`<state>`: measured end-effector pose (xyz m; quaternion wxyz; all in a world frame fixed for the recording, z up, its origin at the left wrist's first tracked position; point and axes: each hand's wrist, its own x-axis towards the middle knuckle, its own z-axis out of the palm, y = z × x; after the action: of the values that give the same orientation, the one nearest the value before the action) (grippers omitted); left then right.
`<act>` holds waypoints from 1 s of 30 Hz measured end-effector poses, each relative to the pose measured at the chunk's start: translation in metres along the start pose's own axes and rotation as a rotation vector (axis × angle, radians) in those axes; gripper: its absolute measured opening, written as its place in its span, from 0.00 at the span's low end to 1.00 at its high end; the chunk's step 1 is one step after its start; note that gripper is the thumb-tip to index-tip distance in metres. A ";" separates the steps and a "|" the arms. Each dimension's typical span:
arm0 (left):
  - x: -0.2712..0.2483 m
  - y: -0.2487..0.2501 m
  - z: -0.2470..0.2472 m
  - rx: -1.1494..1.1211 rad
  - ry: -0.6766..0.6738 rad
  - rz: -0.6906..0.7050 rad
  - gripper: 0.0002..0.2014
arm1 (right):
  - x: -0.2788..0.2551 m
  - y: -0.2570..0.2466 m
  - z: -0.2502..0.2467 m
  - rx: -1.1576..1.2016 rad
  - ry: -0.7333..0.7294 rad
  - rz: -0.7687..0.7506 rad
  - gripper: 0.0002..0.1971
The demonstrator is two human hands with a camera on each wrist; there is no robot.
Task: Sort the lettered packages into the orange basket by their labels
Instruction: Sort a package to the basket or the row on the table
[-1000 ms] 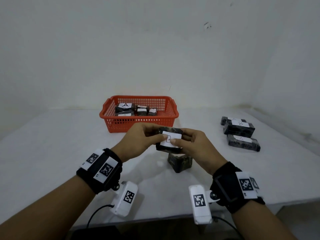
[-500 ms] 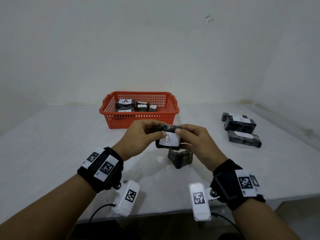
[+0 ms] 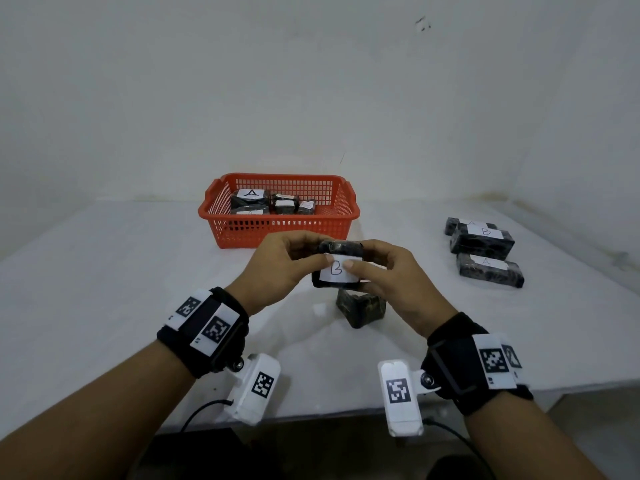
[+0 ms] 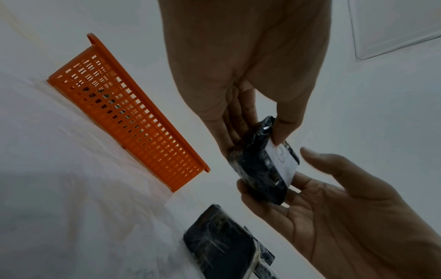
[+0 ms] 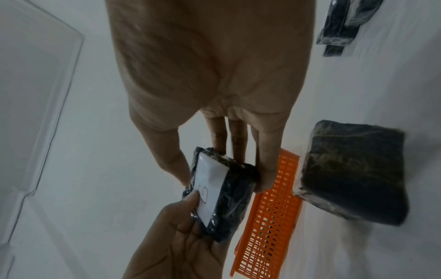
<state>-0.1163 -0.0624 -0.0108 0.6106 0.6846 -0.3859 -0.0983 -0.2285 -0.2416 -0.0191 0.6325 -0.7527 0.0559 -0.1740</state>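
Note:
Both hands hold a dark wrapped package (image 3: pixel 341 249) with a white label marked B above the table, in front of the orange basket (image 3: pixel 277 233). My left hand (image 3: pixel 304 261) pinches its left end, thumb on the label. My right hand (image 3: pixel 367 268) grips its right end, fingers behind it. The left wrist view shows the package (image 4: pixel 260 171) between both hands. In the right wrist view the package (image 5: pixel 226 190) faces sideways. The basket holds several packages, one labelled A (image 3: pixel 251 195).
An unlabelled-side dark package (image 3: pixel 362 306) lies on the white table under my hands. At the right lie a B package (image 3: pixel 483 240), an A package (image 3: pixel 490 273) and one more behind them (image 3: pixel 453 226). White walls close the table at the back and right.
Both hands have tipped the package upright, so its B label now faces me more squarely. Hands stay in about the same place.

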 end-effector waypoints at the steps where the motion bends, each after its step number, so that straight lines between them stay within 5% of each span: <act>1: 0.000 0.000 -0.001 -0.006 0.005 0.001 0.11 | 0.000 0.000 0.000 -0.043 0.003 -0.010 0.17; 10: 0.000 -0.002 -0.004 -0.006 -0.006 0.038 0.11 | -0.001 -0.004 -0.006 -0.076 -0.014 -0.051 0.17; 16: 0.000 -0.003 -0.004 0.042 -0.019 0.064 0.12 | 0.000 -0.007 -0.005 0.131 -0.058 0.106 0.15; 24: -0.003 0.000 0.006 -0.201 -0.082 -0.164 0.17 | 0.006 -0.001 -0.005 0.129 0.010 0.030 0.10; 30: 0.001 -0.004 0.007 -0.154 0.015 -0.148 0.13 | 0.005 -0.004 -0.004 0.155 -0.033 0.069 0.14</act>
<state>-0.1182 -0.0689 -0.0160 0.6552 0.6631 -0.3210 -0.1673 -0.2258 -0.2459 -0.0139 0.6955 -0.7016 0.0577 -0.1437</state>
